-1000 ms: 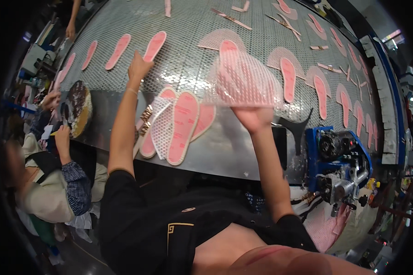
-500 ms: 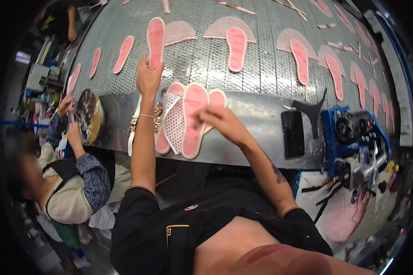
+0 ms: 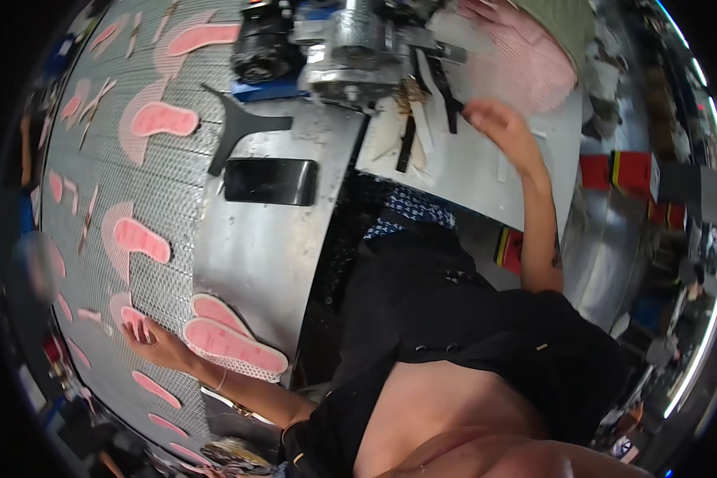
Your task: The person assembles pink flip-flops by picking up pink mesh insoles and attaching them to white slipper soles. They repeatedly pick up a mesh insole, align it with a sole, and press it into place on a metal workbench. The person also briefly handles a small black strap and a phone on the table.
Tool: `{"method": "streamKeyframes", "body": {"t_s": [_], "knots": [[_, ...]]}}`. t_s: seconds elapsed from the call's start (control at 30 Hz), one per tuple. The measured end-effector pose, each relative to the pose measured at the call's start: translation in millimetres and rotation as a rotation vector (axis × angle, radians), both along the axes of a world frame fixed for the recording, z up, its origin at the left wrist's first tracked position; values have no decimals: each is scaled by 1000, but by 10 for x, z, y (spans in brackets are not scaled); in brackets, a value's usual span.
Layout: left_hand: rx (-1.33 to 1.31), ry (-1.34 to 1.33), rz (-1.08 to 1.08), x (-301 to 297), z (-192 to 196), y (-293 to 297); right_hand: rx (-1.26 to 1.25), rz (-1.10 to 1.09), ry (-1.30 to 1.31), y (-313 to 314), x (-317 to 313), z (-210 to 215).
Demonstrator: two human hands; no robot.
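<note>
My left hand (image 3: 158,347) is over the metal mesh belt, its fingers apart at the near end of a pink insole (image 3: 132,315). The insole lies against a half-round striped piece; the fingers partly cover it, and whether they touch it is unclear. Beside my left forearm, pink insoles with pale rims (image 3: 235,344) overlap on the steel table (image 3: 255,255), with white honeycomb mesh showing under them. My right hand (image 3: 503,131) reaches out over a white surface, fingers loosely stretched and slightly blurred, next to a heap of pink striped pieces (image 3: 526,68) and black straps (image 3: 454,107).
A black phone (image 3: 271,182) and a dark Y-shaped piece (image 3: 243,126) lie on the steel table. A blue and metal machine (image 3: 350,56) stands beyond them. More insoles with striped pieces (image 3: 139,239) line the belt (image 3: 95,279). Red boxes (image 3: 633,173) sit at the right.
My view and body have turned right. My left hand has let go of the insole, which now lies on the belt. My right hand has left the insole pile for the pink heap.
</note>
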State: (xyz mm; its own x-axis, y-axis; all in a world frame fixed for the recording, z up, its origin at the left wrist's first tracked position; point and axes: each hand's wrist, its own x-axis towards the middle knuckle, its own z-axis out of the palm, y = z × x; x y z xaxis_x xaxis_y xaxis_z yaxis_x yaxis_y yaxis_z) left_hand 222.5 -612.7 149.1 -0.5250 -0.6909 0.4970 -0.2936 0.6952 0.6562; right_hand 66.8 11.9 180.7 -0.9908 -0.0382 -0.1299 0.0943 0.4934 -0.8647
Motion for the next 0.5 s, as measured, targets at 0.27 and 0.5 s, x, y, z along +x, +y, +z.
{"method": "streamKeyframes", "body": {"t_s": [0.27, 0.5], "knots": [[393, -47, -386, -715, 271, 1756, 1094, -349, 371, 989, -375, -1009], [593, -98, -820, -896, 194, 2609, 705, -539, 626, 799, -270, -529]]}}
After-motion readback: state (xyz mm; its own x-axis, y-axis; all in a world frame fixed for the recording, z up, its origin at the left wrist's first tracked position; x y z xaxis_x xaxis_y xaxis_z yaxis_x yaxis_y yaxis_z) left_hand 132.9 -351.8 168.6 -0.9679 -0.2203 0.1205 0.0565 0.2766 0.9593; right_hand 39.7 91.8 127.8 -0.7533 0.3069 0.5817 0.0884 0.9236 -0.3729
